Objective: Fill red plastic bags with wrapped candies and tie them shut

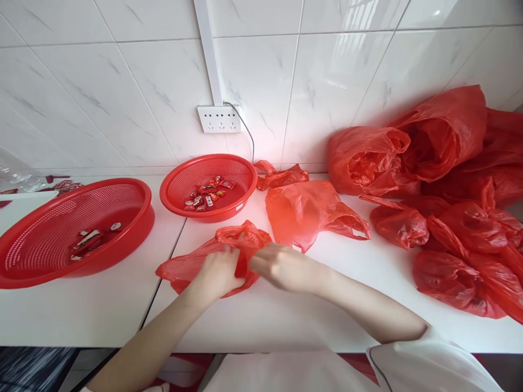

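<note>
A thin red plastic bag lies on the white table in front of me, its mouth bunched and partly spread. My left hand is curled on the near side of the mouth, thumb and fingers gripping the film. At the opposite edge of that mouth, my right hand is closed in a fist, slightly blurred, pinching the plastic. Just beyond my right hand rests a second, flattened red bag. Behind my left hand stands a round red basket with several small wrapped packets in it.
A larger red basket with a few packets stands at the left. Several filled or knotted red bags crowd the right side. A crumpled red bag lies by the tiled wall, below a socket strip with a cable. A seam crosses the white table.
</note>
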The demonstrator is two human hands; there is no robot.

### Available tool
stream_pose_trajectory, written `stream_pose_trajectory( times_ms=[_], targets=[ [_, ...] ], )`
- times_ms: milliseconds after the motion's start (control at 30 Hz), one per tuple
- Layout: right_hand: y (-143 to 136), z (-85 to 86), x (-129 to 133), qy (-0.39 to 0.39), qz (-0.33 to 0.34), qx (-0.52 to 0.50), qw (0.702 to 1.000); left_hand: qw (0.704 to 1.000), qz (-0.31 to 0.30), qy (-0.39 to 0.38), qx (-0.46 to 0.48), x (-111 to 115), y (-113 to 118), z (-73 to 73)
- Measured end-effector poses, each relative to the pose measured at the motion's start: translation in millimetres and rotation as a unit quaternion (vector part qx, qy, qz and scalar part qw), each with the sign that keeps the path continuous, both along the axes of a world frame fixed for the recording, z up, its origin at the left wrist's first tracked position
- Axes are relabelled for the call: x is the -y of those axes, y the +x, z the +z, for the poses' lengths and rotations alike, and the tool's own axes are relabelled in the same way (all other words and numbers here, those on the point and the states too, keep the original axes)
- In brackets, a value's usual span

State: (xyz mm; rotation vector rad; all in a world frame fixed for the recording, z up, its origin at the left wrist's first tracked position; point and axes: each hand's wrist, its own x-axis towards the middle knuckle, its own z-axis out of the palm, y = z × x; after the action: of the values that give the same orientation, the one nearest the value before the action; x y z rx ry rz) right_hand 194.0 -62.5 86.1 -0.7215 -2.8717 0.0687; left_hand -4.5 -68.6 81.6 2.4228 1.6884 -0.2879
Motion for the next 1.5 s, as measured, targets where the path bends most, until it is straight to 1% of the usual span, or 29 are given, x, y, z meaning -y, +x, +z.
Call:
stream_pose_trajectory(
  times_ms=[33, 67, 100, 133, 167, 200, 233, 300, 333, 367, 400, 467, 533, 600, 633, 700, 733, 800, 867, 933, 1000, 1067, 1100, 1167, 1233, 1300, 1400, 1433, 1500],
  targets=[
    [-7.0, -5.3, 3.2, 0.009, 0.059, -0.018, 0.998, 1.0, -0.007, -0.009, 0.015, 0.2, 3.8, -1.3],
    [-14.2, -12.5, 5.7, 0.018, 0.101, -0.017, 0.995, 0.999, -0.014, -0.018, 0.031, 0.4, 7.4, -4.1],
    [-20.5, -20.9, 7.3, 0.031, 0.117, -0.001, 0.993, 0.999, -0.018, -0.026, 0.041, 0.5, 9.9, -8.6],
    [-25.0, -29.3, 7.6, 0.04, 0.106, 0.025, 0.993, 0.999, -0.015, -0.034, 0.04, 0.2, 10.8, -14.8],
    [-27.2, -36.7, 6.8, 0.045, 0.07, 0.058, 0.995, 0.999, -0.006, -0.035, 0.031, -0.4, 9.8, -22.2],
    [-26.8, -42.4, 4.9, 0.038, 0.008, 0.094, 0.995, 0.999, 0.012, -0.037, 0.012, -1.4, 6.9, -30.3],
    [-23.9, -45.9, 2.2, 0.023, -0.071, 0.128, 0.989, 0.998, 0.035, -0.041, -0.009, -2.9, 2.3, -38.2],
    [-12.5, -46.1, -4.8, -0.017, -0.22, 0.173, 0.96, 0.995, 0.072, -0.05, -0.041, -6.2, -9.8, -50.2],
    [-5.7, -43.6, -8.6, -0.034, -0.273, 0.183, 0.944, 0.994, 0.084, -0.046, -0.053, -7.6, -15.8, -52.9],
    [0.9, -39.9, -12.2, -0.045, -0.306, 0.187, 0.932, 0.993, 0.09, -0.037, -0.066, -8.7, -20.6, -52.7],
    [6.6, -35.7, -15.3, -0.05, -0.321, 0.185, 0.927, 0.992, 0.094, -0.022, -0.081, -9.2, -23.6, -49.7],
    [13.3, -27.2, -19.7, -0.049, -0.327, 0.176, 0.927, 0.99, 0.093, 0.02, -0.105, -8.5, -22.9, -36.8],
    [13.7, -20.8, -21.5, -0.048, -0.313, 0.156, 0.936, 0.992, 0.071, 0.057, -0.09, -6.7, -13.5, -20.6],
    [10.0, -17.0, -21.2, -0.045, -0.268, 0.116, 0.955, 0.997, 0.006, 0.073, -0.023, -5.8, 0.5, -10.1],
    [7.8, -15.8, -20.7, -0.044, -0.234, 0.091, 0.967, 0.996, -0.042, 0.071, 0.02, -6.4, 7.3, -9.0],
    [5.3, -14.2, -19.6, -0.043, -0.152, 0.043, 0.987, 0.988, -0.118, 0.048, 0.088, -9.7, 17.3, -15.4],
    [5.9, -13.4, -19.4, -0.037, -0.112, 0.027, 0.993, 0.985, -0.135, 0.036, 0.104, -12.4, 19.6, -21.5],
    [12.3, -11.0, -19.5, -0.017, -0.046, -0.005, 0.999, 0.985, -0.13, 0.026, 0.107, -18.4, 19.1, -34.7],
    [25.4, -7.2, -20.6, 0.008, -0.027, -0.05, 0.998, 0.989, -0.106, 0.034, 0.099, -24.0, 13.8, -42.9],
    [42.2, -2.7, -22.1, 0.029, -0.063, -0.107, 0.992, 0.993, -0.068, 0.007, 0.094, -27.9, 7.6, -43.1],
    [57.0, 1.0, -23.8, 0.052, -0.14, -0.145, 0.978, 0.996, -0.021, -0.047, 0.078, -29.8, 3.2, -38.2],
    [65.5, 1.9, -25.5, 0.068, -0.225, -0.135, 0.963, 0.996, 0.004, -0.074, 0.053, -30.5, 1.1, -33.3],
    [67.0, 0.9, -26.3, 0.067, -0.266, -0.109, 0.955, 0.997, 0.001, -0.063, 0.043, -30.8, 0.5, -32.1],
    [66.0, -4.0, -28.4, 0.041, -0.334, -0.036, 0.941, 0.999, -0.02, -0.025, 0.03, -31.7, -1.1, -32.8],
    [63.4, -11.3, -31.9, -0.01, -0.379, 0.025, 0.925, 0.999, -0.04, -0.007, 0.026, -33.0, -3.9, -36.2],
    [63.7, -18.0, -37.5, -0.057, -0.418, 0.044, 0.906, 0.999, -0.041, -0.013, 0.024, -34.0, -8.0, -39.4],
    [71.5, -20.1, -47.5, -0.091, -0.495, 0.01, 0.864, 0.998, -0.034, -0.028, 0.041, -34.4, -14.4, -40.2],
    [74.7, -17.8, -49.9, -0.109, -0.505, -0.015, 0.856, 0.998, -0.038, -0.027, 0.049, -34.4, -16.1, -39.4],
    [78.3, -9.0, -50.5, -0.145, -0.479, -0.084, 0.862, 0.997, -0.056, -0.018, 0.058, -34.3, -18.3, -36.8]
  ],
)
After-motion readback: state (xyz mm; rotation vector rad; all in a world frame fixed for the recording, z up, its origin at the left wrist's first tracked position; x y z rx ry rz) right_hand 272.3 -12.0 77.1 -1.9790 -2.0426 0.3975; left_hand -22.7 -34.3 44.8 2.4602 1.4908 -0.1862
